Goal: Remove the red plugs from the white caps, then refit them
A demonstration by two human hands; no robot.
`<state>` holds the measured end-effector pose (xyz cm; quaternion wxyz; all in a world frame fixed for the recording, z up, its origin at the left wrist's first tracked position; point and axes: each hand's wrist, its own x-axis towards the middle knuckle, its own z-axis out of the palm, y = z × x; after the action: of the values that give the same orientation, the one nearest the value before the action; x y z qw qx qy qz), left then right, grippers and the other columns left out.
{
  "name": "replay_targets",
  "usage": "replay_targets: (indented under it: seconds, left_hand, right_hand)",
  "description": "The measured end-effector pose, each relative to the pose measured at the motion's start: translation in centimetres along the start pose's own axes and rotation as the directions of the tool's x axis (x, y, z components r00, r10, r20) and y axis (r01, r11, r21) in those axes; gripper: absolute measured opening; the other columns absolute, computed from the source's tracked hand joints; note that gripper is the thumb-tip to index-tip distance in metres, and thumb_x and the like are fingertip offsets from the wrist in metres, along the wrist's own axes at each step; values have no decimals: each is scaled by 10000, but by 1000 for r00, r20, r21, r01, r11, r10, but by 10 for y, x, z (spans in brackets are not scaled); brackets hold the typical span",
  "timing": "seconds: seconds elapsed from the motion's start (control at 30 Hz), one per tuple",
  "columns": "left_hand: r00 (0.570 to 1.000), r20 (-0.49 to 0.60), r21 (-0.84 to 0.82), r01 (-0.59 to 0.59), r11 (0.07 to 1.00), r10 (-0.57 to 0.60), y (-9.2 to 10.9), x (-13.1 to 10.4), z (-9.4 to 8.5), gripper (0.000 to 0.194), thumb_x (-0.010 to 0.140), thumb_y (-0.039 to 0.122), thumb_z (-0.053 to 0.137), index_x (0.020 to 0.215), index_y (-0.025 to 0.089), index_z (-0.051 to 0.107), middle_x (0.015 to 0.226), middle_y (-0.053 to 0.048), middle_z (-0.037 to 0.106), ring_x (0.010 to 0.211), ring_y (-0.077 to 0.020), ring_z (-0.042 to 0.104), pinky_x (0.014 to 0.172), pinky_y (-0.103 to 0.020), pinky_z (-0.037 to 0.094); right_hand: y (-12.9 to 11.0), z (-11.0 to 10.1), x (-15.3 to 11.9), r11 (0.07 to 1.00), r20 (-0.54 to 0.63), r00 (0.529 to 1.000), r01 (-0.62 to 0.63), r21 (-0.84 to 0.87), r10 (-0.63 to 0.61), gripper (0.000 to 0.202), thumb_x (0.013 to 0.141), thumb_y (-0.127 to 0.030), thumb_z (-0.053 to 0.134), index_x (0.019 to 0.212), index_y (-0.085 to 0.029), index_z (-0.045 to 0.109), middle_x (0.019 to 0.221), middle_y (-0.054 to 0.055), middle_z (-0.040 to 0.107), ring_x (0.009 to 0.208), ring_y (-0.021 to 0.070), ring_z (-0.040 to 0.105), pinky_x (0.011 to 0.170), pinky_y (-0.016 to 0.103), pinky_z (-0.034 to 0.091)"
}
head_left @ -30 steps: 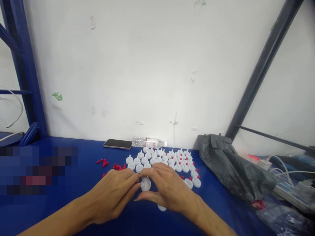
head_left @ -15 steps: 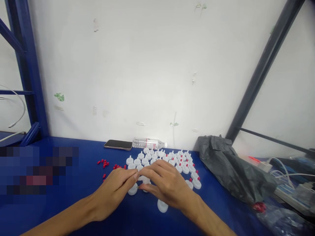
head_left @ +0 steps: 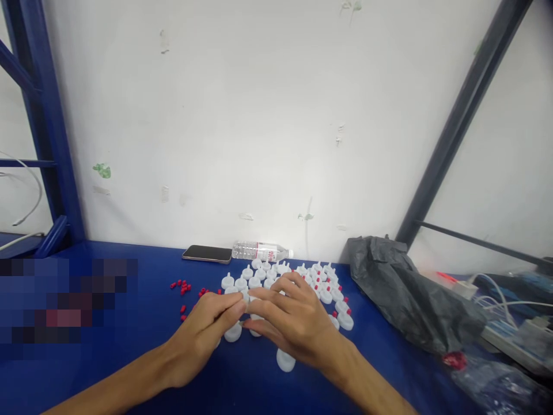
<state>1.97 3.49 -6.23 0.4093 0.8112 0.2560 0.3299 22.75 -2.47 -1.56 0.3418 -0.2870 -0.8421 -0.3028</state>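
Note:
Over a cluster of white nozzle caps, my two hands meet at the fingertips. My left hand is closed, thumb and index pressed together; a small pale bit shows at their tips, too hidden to name. My right hand has its fingers bent against the left fingertips, its thumb lower down; what it pinches is hidden. One white cap stands just below the left fingertips, and another cap sits under the right hand. Small red caps lie loose to the left. Several white caps at the right bear red tips.
A phone and a clear bottle lie along the wall. On the right are a dark plastic bag, a clear bag and a power strip with cables. A blue post stands at left.
The fingers of my right hand have shifted slightly and spread a little more at the left fingertips. Both hands stay in nearly the same place; the caps on the table lie as before.

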Motion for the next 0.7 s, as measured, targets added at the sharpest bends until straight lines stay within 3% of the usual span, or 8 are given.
replay_targets:
  seconds: [0.1, 0.17, 0.23, 0.3, 0.37, 0.47, 0.57, 0.7]
  left_hand:
    - [983, -34, -270, 164, 949, -180, -5, 5, -8, 523, 972, 653, 449, 694, 225, 335, 627, 62, 265, 550, -114, 216, 495, -266, 204]
    - [952, -165, -372, 182, 910, -258, -9, 10, -25, 546, 917, 670, 502, 676, 240, 265, 605, 80, 179, 518, -104, 126, 457, -263, 132]
    - [914, -348, -242, 129, 962, -211, -13, 15, -47, 550, 922, 639, 493, 645, 239, 237, 593, 76, 180, 519, -106, 145, 466, -263, 155]
    - [901, -431, 84, 90, 992, -45, -15, 19, -68, 510, 953, 590, 458, 634, 227, 297, 605, 59, 260, 552, -120, 241, 514, -266, 226]
    - [920, -391, 347, 118, 930, 28, -17, 22, -80, 453, 989, 545, 404, 675, 219, 395, 625, 44, 358, 592, -141, 344, 577, -281, 291]
    - [958, -285, 567, 198, 800, -35, -21, 24, -81, 355, 1008, 464, 368, 794, 222, 512, 690, 23, 518, 657, -180, 482, 650, -318, 357]
    - [971, -225, 675, 215, 705, -81, -26, 24, -74, 290, 988, 394, 390, 844, 221, 572, 833, -30, 638, 806, -231, 584, 729, -357, 403]
    - [971, -205, 727, 235, 645, -122, -30, 22, -67, 286, 984, 368, 390, 839, 214, 583, 894, -62, 651, 896, -259, 607, 757, -371, 417]
  right_hand:
    - [14, -5, -7, 997, -20, 1000, 15, -71, -17, 111, 1021, -193, 613, 1086, -257, 676, 1174, -15, 771, 804, 167, 638, 885, 390, 483]
    - [31, -9, -14, 992, -59, 997, -63, -112, 57, 101, 1011, -184, 633, 1077, -243, 681, 1123, 9, 780, 810, 170, 649, 878, 387, 493]
    - [47, -13, -22, 971, -108, 973, -213, -104, 202, 181, 985, -260, 695, 1161, -225, 679, 937, 23, 770, 787, 186, 649, 788, 362, 513]
    - [56, -16, -25, 946, -86, 944, -323, -33, 319, 250, 990, -261, 679, 1237, -227, 665, 923, 31, 757, 830, 197, 662, 767, 345, 532]
    - [56, -15, -25, 940, -3, 941, -337, 54, 337, 213, 1008, -218, 623, 1215, -237, 672, 1065, 57, 760, 958, 213, 684, 840, 369, 542]
    - [43, -11, -20, 944, 111, 960, -275, 181, 258, 120, 1006, -203, 600, 1086, -235, 682, 1139, 66, 757, 1000, 232, 698, 916, 426, 519]
    - [26, -8, -16, 911, 221, 948, -288, 294, 229, 67, 986, -236, 635, 1046, -251, 662, 997, 23, 774, 849, 213, 699, 918, 433, 512]
    - [12, -3, -16, 868, 298, 938, -292, 402, 178, 61, 967, -287, 659, 1007, -242, 657, 954, -5, 771, 826, 188, 699, 864, 392, 504]
